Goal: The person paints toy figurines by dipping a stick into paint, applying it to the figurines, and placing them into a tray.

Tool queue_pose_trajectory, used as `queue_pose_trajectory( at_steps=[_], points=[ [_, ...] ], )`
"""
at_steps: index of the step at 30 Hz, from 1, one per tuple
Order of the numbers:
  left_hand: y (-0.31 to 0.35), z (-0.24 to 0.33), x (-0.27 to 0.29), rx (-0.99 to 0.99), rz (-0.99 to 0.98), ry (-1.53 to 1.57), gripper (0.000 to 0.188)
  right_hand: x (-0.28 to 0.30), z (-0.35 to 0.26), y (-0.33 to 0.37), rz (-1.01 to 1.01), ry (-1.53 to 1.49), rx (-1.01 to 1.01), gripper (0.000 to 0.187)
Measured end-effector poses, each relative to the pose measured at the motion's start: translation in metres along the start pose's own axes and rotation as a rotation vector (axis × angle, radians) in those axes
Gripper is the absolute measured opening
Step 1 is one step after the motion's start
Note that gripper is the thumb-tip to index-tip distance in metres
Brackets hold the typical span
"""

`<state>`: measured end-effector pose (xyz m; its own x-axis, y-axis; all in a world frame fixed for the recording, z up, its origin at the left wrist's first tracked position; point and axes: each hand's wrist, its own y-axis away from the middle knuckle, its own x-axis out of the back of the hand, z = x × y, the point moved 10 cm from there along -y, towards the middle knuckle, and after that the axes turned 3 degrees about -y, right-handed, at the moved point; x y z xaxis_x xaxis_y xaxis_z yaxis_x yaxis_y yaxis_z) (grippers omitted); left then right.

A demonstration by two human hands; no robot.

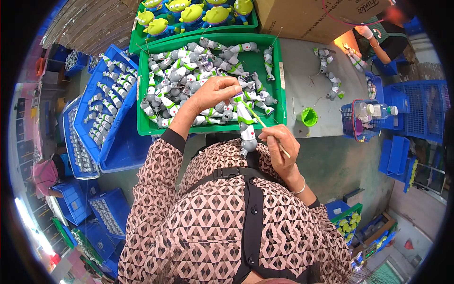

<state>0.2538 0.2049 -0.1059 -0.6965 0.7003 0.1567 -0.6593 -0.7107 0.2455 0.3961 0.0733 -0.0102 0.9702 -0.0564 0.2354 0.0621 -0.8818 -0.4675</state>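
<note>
My left hand is closed on the upper end of a toy figure part, white, grey and green with a purple band, which hangs down in front of me. In my right hand is a thin paintbrush, its slim handle slanting up to the left. The brush tip lies close to the part near my left fingers; whether it touches cannot be made out. Beyond my hands, a green tray holds a heap of similar white and grey parts.
A small bright green cup stands on the grey table. Several more parts lie farther right, near a cardboard box. Blue trays of parts stack at left. At right, a basket holds bottles; another person's hand shows.
</note>
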Motion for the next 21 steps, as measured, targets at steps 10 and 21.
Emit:
queue_pose_trajectory(
  at_steps=[10, 21],
  points=[
    [-0.0003, 0.0016, -0.0021, -0.014, -0.01, -0.015, 0.032, -0.0002, -0.0012, 0.0015, -0.002, 0.003, 0.008, 0.014],
    [-0.0015, 0.0005, -0.0002, -0.005, -0.006, 0.001, 0.031, 0.005, -0.0015, 0.0035, 0.052, -0.01, 0.022, 0.015]
  ],
)
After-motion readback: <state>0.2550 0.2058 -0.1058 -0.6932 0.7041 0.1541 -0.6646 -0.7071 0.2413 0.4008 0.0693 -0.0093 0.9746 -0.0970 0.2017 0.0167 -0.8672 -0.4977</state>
